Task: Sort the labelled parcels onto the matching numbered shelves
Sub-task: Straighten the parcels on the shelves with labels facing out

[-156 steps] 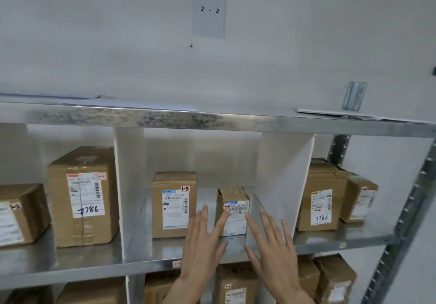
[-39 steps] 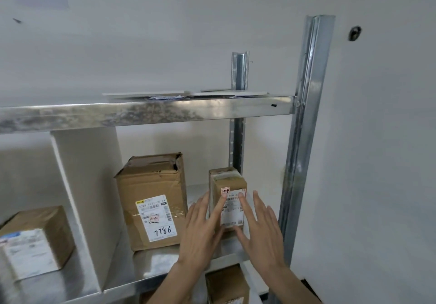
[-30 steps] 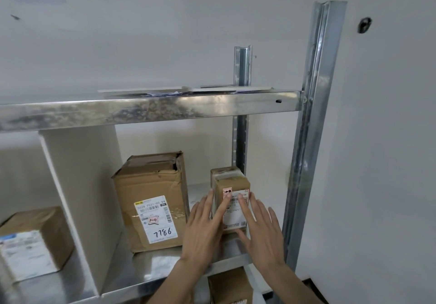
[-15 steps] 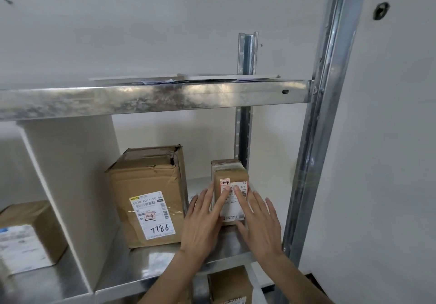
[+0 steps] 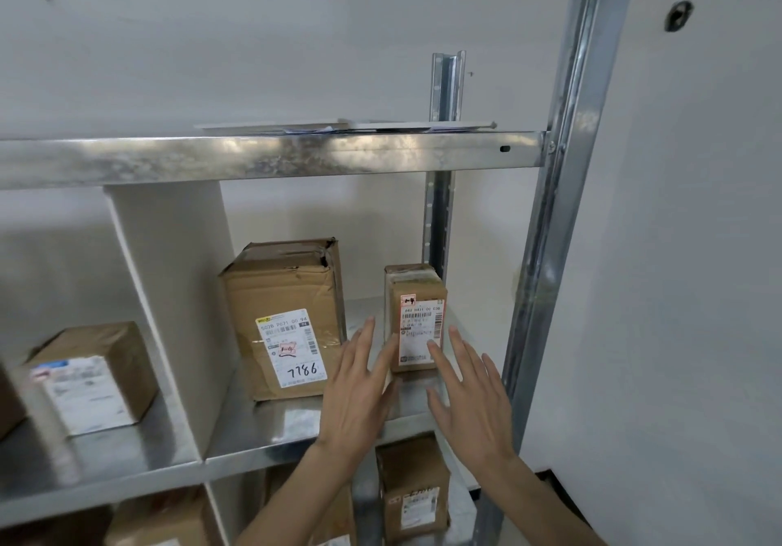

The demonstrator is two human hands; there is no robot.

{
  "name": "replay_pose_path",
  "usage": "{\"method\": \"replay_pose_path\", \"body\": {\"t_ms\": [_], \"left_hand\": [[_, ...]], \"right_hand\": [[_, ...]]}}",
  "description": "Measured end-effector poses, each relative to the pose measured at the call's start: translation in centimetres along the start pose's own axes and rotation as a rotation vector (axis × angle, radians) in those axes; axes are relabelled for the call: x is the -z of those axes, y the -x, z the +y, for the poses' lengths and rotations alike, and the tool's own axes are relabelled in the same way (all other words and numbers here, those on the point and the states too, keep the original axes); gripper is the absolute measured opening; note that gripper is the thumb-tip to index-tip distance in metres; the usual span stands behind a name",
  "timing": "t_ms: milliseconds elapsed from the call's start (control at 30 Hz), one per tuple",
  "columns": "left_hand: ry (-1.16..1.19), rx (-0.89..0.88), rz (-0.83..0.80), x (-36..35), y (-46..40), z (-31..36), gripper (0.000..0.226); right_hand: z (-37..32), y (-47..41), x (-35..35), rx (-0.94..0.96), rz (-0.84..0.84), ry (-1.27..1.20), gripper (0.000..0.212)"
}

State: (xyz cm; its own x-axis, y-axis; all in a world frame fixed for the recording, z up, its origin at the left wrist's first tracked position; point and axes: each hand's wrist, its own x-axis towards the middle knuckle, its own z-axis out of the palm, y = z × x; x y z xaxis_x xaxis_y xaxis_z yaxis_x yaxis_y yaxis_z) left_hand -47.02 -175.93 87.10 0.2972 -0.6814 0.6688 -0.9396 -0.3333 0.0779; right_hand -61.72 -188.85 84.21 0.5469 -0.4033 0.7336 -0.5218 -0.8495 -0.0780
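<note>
1. A white wall fills the background behind a metal rack, with a small dark fitting fixed high on the right.
2. A steel front post rises at the rack's right edge; a second, slimmer post stands behind it against the wall.
3. The upper shelf runs across the frame, with flat sheets lying on top of it.
4. The middle shelf is split by a white divider into bays.
5. In the right bay a large box stands upright, its top flaps rumpled, its white label marked "7786" by hand.
6. In the left bay a tilted box sits with a white label facing forward; it is blurred.
7. More boxes stand on the level below, partly hidden by the arms.
8. The left hand is released, fingers straight and spread, its fingertips at the left front edge of the small parcel; actual contact cannot be told.
9. The right hand is likewise released, fingers straight, one fingertip overlapping the lower right of the parcel's label.
10. The small parcel stands upright on the middle shelf in the right bay, right of the large box and apart from it, in front of the rear post, with a red-bordered label and a small handwritten tag at its upper front.
</note>
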Motion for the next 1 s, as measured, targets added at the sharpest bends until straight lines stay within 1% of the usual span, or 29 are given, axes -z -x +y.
{"method": "replay_pose_path", "body": {"t_ms": [67,133,233,300,400,500,533,633,767,867,1000], "left_hand": [[0.01,-0.017,0.047,1.0,1.3,0.0,0.063],[0.019,-0.03,0.064,1.9,3.0,0.0,0.054],[0.016,-0.022,0.05,3.2,6.2,-0.1,0.056],[0.02,-0.011,0.05,3.7,8.8,0.0,0.057],[0.055,-0.031,0.074,3.4,13.2,0.3,0.048],[0.075,-0.017,0.044,1.5,17.6,0.4,0.048],[0.074,0.004,0.012,0.7,18.9,0.4,0.05],[0.103,0.077,-0.081,-2.3,22.0,0.6,0.058],[0.212,0.152,-0.225,-8.1,25.0,0.7,0.086],[0.242,0.188,-0.312,-13.6,26.4,0.5,0.09],[0.26,0.208,-0.301,-20.3,26.5,0.7,0.097]], "right_hand": [[-0.8,1.1,1.1,-0.01,0.013,-0.001,0.064],[-1.7,2.3,2.1,-0.028,0.018,-0.021,0.063],[-2.7,4.9,3.4,-0.015,-0.001,-0.033,0.065],[-3.3,7.0,3.9,0.012,-0.012,-0.033,0.061],[-4.3,10.6,4.2,0.037,-0.026,-0.055,0.056],[-4.2,14.6,2.9,0.036,-0.112,-0.048,0.054],[-3.9,16.1,2.1,0.027,-0.147,-0.043,0.056],[-2.9,19.5,-0.6,-0.007,-0.247,-0.034,0.071],[-1.4,22.4,-5.7,-0.056,-0.393,-0.022,0.085],[-0.1,24.1,-10.4,-0.089,-0.384,-0.109,0.091],[1.4,25.2,-16.2,-0.123,-0.341,-0.202,0.108]]}}
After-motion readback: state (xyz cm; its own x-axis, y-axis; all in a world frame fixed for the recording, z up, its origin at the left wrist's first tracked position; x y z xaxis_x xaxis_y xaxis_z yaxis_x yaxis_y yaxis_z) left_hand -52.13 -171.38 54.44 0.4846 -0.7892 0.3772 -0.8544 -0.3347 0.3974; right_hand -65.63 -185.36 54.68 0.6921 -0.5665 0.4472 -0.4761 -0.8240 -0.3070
